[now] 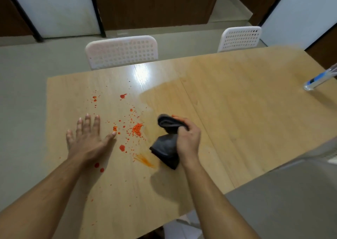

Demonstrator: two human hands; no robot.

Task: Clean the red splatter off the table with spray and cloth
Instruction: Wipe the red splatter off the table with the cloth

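Red splatter (136,129) lies in drops and blotches across the left half of the wooden table (228,101), with an orange smear (145,159) near the cloth. My right hand (187,140) is shut on a dark grey cloth (166,151), bunched up, its lower end touching the table just right of the splatter. My left hand (87,138) rests flat on the table, fingers spread, at the left edge of the drops. The clear spray bottle (319,80) with a blue label stands at the far right, cut off by the frame edge.
Two white perforated chairs (122,51) (240,38) stand behind the table's far edge. A grey surface (291,193) borders the table at the lower right. The table's left edge is close to my left hand.
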